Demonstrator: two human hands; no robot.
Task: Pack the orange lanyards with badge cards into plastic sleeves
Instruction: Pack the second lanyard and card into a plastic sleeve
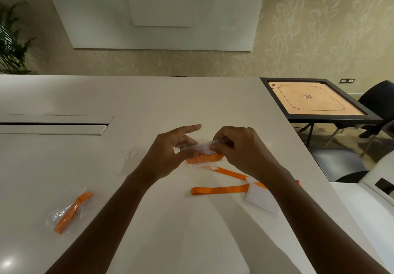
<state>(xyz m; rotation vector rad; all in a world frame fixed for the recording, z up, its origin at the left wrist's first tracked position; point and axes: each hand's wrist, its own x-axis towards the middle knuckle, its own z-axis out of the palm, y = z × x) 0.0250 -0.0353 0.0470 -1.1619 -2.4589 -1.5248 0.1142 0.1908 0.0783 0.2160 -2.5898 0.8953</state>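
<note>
White surface (191, 103) carries the work: a plastic sleeve (202, 148) with a folded orange lanyard (204, 158) lies crosswise between both hands, left hand (168, 154) and right hand (241, 148) pinching opposite ends. Another lanyard (219, 190) with badge card (261, 201) waits nearer the right; a packed sleeve (70, 212) sits far left.

- The white table (149, 103) fills most of what I see in front of me.
- A long cable hatch (55, 124) is set into the table top on my left, its lid slightly raised.
- A whiteboard (153, 11) hangs on the patterned wall beyond the table's far edge.
- A leafy green plant (12, 39) stands past the table's far left corner.
- A carrom board (313, 101) on a dark stand sits just off the table's right edge.
- A dark chair (379, 103) is beyond the carrom board, further right of the table.
- A wall socket (347, 80) shows above that board.
</note>
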